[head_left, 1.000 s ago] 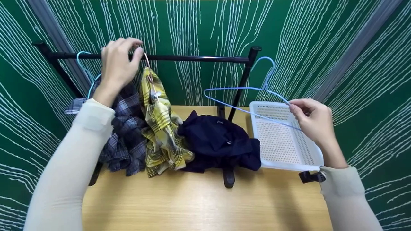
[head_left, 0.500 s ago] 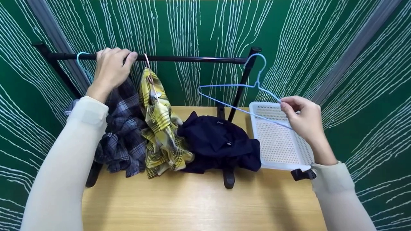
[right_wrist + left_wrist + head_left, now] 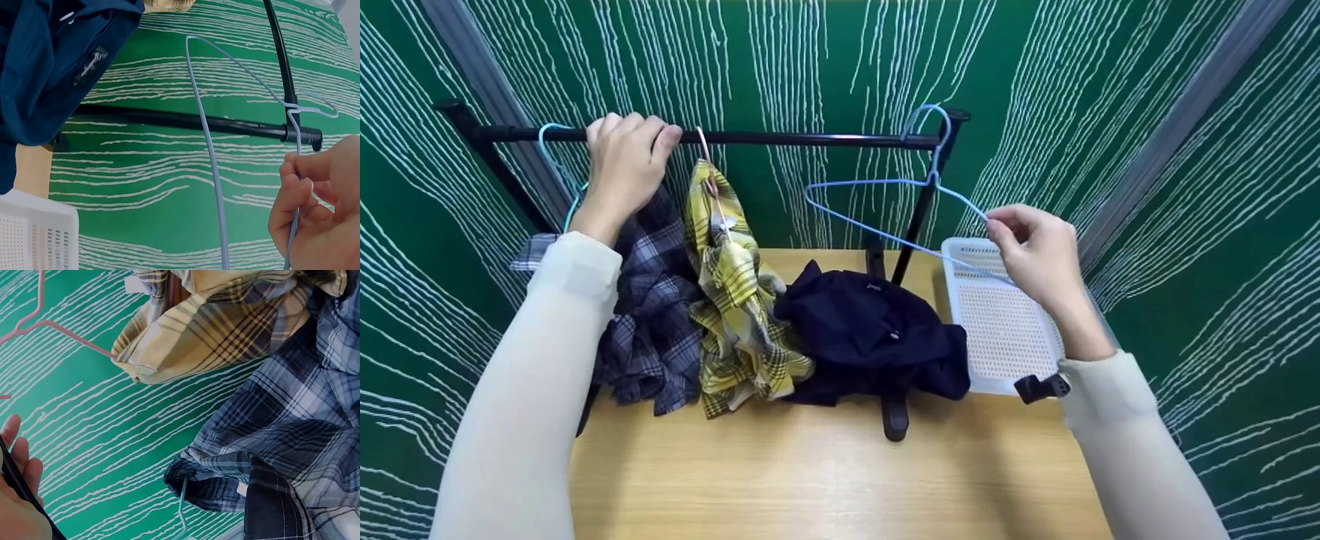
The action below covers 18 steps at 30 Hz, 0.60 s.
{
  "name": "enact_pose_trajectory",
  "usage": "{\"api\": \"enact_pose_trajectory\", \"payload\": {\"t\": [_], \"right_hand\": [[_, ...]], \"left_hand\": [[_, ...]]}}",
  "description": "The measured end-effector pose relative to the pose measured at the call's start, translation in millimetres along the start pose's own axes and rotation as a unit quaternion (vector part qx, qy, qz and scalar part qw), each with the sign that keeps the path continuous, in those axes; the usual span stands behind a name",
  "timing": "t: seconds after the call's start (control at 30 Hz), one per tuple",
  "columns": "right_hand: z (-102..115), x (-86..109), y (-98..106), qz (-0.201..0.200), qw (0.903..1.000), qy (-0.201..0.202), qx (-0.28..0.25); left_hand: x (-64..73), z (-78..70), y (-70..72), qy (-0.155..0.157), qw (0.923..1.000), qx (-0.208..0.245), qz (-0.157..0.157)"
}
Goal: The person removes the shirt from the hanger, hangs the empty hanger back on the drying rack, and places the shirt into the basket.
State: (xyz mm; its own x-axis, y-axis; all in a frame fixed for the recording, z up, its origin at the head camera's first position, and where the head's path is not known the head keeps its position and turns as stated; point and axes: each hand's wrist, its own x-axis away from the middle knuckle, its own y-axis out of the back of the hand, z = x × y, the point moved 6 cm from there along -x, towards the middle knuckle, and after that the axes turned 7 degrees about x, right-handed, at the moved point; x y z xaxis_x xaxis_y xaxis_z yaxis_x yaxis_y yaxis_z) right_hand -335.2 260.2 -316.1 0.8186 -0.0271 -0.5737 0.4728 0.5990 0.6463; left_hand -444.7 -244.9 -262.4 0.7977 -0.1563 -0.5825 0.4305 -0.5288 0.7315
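Observation:
With thumb and fingers my right hand [image 3: 1039, 255] pinches one shoulder of a bare blue clothes hanger [image 3: 870, 181]. The hanger's hook is up at the right end of the black rack's rail [image 3: 825, 139]; whether it touches the rail I cannot tell. My left hand [image 3: 626, 161] grips that rail farther left, its fingers passing over the bar. Just right of it, a yellow plaid shirt [image 3: 735, 262] hangs on a pink hanger. Below and behind the left hand is a dark plaid shirt [image 3: 660, 300] on a teal hanger [image 3: 553, 154].
A navy garment [image 3: 870, 322] lies bunched over the rack's foot on the wooden table [image 3: 840, 472]. Behind the right hand stands a white perforated basket [image 3: 997, 384]. A green wall with white streaks [image 3: 787, 45] closes off the back.
My right hand has carried the blue hanger left and up, bringing its hook to the rail's end. My left hand has come off the yellow shirt's hanger area and taken hold of the rail.

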Motion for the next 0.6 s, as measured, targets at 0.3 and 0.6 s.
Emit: {"api": "enact_pose_trajectory", "payload": {"t": [0.3, 0.6], "right_hand": [[20.3, -16.4, -17.1, -0.004, 0.9998, -0.018, -0.011], [29.1, -23.9, -39.1, 0.013, 0.9990, -0.037, -0.020]], "left_hand": [[0.2, 0.7, -1.2, 0.005, 1.0000, -0.002, 0.002], [1.3, -0.2, -1.2, -0.004, 0.9998, 0.005, -0.016]]}}
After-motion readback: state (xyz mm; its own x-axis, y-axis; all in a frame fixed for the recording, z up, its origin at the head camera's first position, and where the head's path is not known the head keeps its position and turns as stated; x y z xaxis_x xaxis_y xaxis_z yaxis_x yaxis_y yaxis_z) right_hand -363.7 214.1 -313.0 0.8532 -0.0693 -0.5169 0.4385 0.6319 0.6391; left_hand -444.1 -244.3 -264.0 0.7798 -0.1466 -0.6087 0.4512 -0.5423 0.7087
